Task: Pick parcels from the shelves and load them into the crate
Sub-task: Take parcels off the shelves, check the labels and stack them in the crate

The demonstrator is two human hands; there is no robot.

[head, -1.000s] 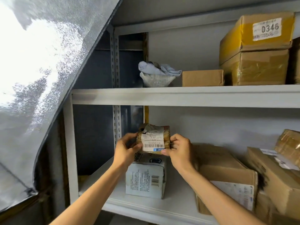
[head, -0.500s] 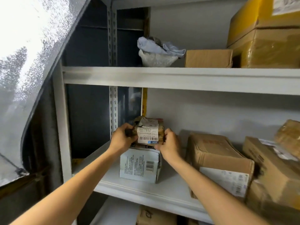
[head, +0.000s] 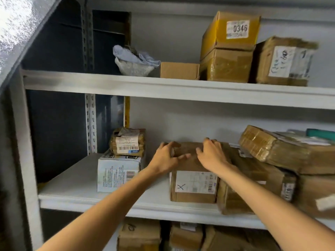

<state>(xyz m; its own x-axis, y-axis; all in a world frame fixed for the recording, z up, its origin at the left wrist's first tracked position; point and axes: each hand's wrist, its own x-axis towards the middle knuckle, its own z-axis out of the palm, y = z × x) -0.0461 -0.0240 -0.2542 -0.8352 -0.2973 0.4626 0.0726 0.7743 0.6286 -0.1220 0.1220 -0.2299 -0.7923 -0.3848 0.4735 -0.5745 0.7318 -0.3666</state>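
A brown cardboard parcel (head: 194,186) with a white label marked X stands on the middle shelf (head: 126,201). My left hand (head: 167,157) lies on its top left corner, fingers spread and curled toward the back edge. My right hand (head: 213,156) rests on its top right part, fingers apart and reaching to the rear. Neither hand has closed around it. A small taped parcel (head: 127,142) with a barcode label sits on a white box (head: 117,173) at the left of the same shelf. No crate is in view.
More brown parcels (head: 282,151) are stacked tight against the right side of the box. The upper shelf (head: 163,86) carries a yellow-taped box marked 0346 (head: 232,33), other cartons and a grey bag (head: 134,60). Boxes fill the lower shelf (head: 139,234).
Both hands have let go of the small taped parcel, which now rests on the white box, and have moved right onto the brown cardboard parcel. The view has shifted right.
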